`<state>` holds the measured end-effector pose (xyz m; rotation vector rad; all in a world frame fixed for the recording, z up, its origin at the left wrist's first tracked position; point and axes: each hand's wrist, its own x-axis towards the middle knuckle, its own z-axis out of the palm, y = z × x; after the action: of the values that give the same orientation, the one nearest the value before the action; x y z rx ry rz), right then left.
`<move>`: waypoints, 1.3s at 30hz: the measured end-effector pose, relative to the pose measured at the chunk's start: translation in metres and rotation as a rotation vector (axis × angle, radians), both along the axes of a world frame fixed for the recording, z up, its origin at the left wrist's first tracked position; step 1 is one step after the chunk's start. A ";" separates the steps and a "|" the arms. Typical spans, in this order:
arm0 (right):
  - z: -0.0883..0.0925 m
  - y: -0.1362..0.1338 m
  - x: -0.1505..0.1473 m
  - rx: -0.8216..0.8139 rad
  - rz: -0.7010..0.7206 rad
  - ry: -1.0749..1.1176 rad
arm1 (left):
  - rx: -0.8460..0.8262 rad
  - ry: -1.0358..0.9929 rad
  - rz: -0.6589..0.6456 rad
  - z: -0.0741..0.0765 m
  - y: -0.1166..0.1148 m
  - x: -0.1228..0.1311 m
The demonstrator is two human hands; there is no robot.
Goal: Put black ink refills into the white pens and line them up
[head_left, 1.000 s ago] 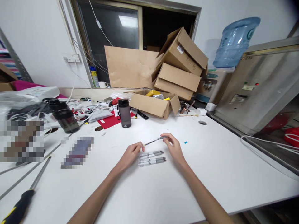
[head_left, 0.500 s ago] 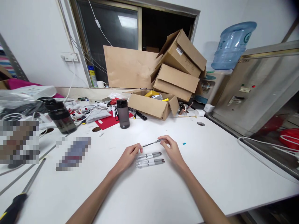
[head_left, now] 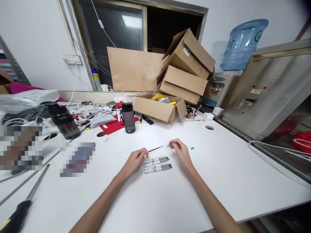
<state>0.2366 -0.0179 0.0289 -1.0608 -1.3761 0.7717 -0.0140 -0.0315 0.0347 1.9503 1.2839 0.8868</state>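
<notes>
Between the fingertips of my left hand [head_left: 138,158] is a thin dark pen refill [head_left: 155,149], its light tip pointing right. My right hand [head_left: 179,149] pinches a small grey pen grip section [head_left: 168,145], a short gap away from the refill's tip. Below them on the white table lie white-and-grey pens, an upper one [head_left: 160,160] and a lower one [head_left: 159,168], side by side with their grey ends to the right. The left ends of these pens are close to my left hand. A small blue scrap [head_left: 192,148] rests just right of my right hand.
A dark water bottle [head_left: 128,118] stands behind my hands, beside an open cardboard box [head_left: 155,110]. On the left lie a screwdriver [head_left: 21,207] and a second bottle [head_left: 63,121], near cluttered cables. A cable hole [head_left: 209,127] is at the right.
My right hand has moved slightly right and up, drawing the grey grip section off the refill, so a gap shows between them. My left hand stays nearly in place.
</notes>
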 end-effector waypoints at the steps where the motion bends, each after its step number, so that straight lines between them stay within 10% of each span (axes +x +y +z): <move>1: 0.000 -0.001 -0.002 -0.008 0.017 -0.006 | 0.008 0.007 0.001 0.000 -0.001 0.001; 39: 0.003 0.027 -0.005 -0.007 0.168 -0.022 | -0.011 0.003 0.059 -0.016 0.011 -0.008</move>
<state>0.2316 0.0086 0.0318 -0.9704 -1.4964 0.8904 -0.0224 -0.0207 0.0186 1.9148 1.3514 0.9036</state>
